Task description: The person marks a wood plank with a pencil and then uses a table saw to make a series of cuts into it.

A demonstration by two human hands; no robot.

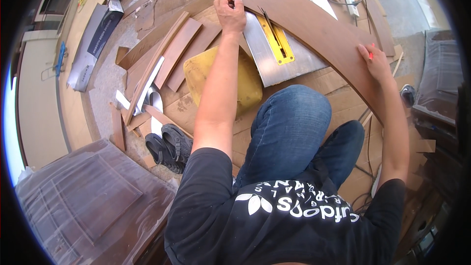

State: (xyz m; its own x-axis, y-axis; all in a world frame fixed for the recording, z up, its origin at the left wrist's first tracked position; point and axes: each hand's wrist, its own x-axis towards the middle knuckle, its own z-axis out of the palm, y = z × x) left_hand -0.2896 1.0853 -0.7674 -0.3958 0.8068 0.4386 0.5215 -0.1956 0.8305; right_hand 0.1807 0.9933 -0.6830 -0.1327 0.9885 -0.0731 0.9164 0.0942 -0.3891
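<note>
1. The long brown plank [304, 17] is lying in front of me, reaching over the silver metal plate [257, 51], which is probably bearing some of it; I cannot tell how fully they are touching.
2. My left fingers [224, 1] are resting curled at the plank's near edge, likely steadying it; I cannot tell whether they are pinching anything.
3. My right fingers [363, 50] are grasping a slim red stick [371, 55], perhaps a pencil, while also resting against the plank, well apart from the left ones; that spread is probably keeping the board from swivelling.
4. The yellow slotted insert [283, 51] is sitting in the plate, showing on my side of the plank.
5. Shorter brown boards [185, 49] are lying to my left, perhaps leaving my knees room, and cardboard [338, 93] is covering the ground, seemingly as protection.
</note>
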